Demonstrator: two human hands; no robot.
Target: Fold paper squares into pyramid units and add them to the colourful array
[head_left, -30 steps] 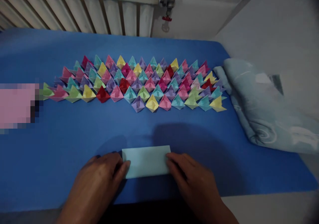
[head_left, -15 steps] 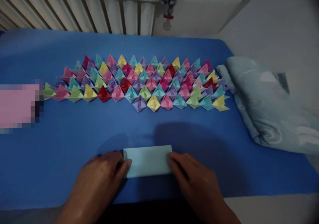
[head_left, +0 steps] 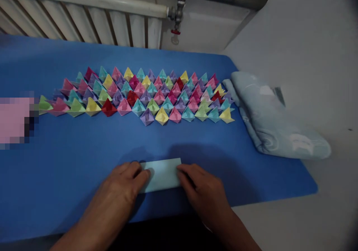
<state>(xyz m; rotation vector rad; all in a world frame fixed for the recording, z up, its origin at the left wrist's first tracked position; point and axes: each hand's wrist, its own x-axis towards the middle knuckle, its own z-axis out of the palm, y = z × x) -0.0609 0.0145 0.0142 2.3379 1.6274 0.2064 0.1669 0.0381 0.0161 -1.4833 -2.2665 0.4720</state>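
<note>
A pale blue sheet of paper (head_left: 162,174), folded to a narrow rectangle, lies between my hands near the front edge of the blue table. My left hand (head_left: 125,184) pinches its left end, the thumb lying on top of the paper. At the right end, the thumb and fingertips of my right hand (head_left: 200,187) are closed on the short edge. Beyond the paper stand rows of small folded paper boats (head_left: 152,96) in pink, yellow, green, purple, red and blue.
On the table's right side lies a rolled grey-blue patterned cloth (head_left: 265,120). A blurred-out pink patch (head_left: 15,120) covers something at the left edge. Behind the blue table (head_left: 84,146) are a white radiator (head_left: 84,20) and a red-handled valve (head_left: 175,31).
The camera view has shifted, so the boats, cloth and radiator sit differently in the picture. My left thumb lies slightly further in over the paper. Both hands keep hold of it.
</note>
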